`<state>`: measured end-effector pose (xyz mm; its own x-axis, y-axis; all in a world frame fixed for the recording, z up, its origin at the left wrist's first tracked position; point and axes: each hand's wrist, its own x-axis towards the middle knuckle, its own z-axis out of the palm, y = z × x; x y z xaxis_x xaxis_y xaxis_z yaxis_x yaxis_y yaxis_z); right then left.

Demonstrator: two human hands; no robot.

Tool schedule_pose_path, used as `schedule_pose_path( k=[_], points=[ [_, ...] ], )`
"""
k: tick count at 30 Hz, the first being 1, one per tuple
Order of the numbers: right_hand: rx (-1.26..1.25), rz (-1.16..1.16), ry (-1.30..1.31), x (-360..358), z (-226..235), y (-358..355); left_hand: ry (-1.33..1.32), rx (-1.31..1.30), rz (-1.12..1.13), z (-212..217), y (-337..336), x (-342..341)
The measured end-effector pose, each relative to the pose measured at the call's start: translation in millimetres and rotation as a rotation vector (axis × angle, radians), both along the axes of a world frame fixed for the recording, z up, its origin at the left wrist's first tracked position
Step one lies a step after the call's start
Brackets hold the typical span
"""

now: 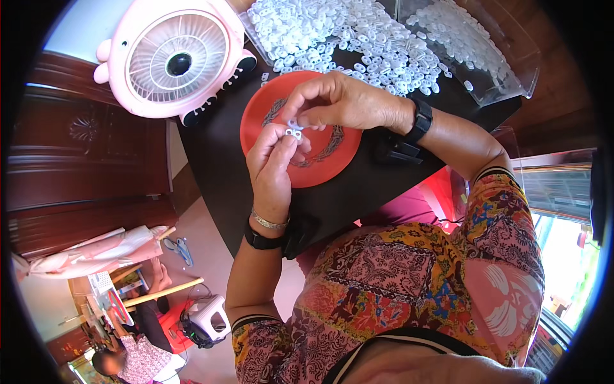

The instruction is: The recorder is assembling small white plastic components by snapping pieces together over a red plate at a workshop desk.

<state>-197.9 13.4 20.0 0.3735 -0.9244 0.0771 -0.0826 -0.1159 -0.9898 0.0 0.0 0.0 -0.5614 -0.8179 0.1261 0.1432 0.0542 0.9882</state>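
My left hand (274,160) pinches a small white plastic piece (293,133) at its fingertips, above a round red plate (320,168) on a black table (217,160). My right hand (345,101) reaches in from the right, its fingertips closed on a second small white piece (295,123) right against the first. Both wrists wear black bands; the left also has a thin metal bracelet. A heap of small white plastic pieces (358,38) lies beyond the plate.
A pink round fan (176,57) stands at the table's far left. A clear plastic box (480,51) with more white pieces sits at the far right. Another person (131,361) sits low at the bottom left beside a white appliance (208,320).
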Motion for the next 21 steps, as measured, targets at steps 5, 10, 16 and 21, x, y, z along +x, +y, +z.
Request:
schedule_pose_path(
  k=[5, 10, 16, 21],
  points=[
    [-0.088, 0.06, -0.033, 3.4, 3.4, 2.5, 0.078, 0.07, -0.006, 0.1, -5.1, 0.5],
    [-0.193, 0.066, -0.028, 3.1, -3.4, -3.0, 0.148, 0.137, -0.057, 1.5, -4.7, 0.8],
    [-0.004, -0.052, -0.003, 0.1, -2.6, -3.6, 0.107, 0.099, 0.009, 2.7, -1.4, -2.5],
    [0.077, -0.084, -0.071, -1.8, 0.4, -4.3, -0.05, 0.028, 0.078, 0.0, -1.8, -1.5]
  ],
)
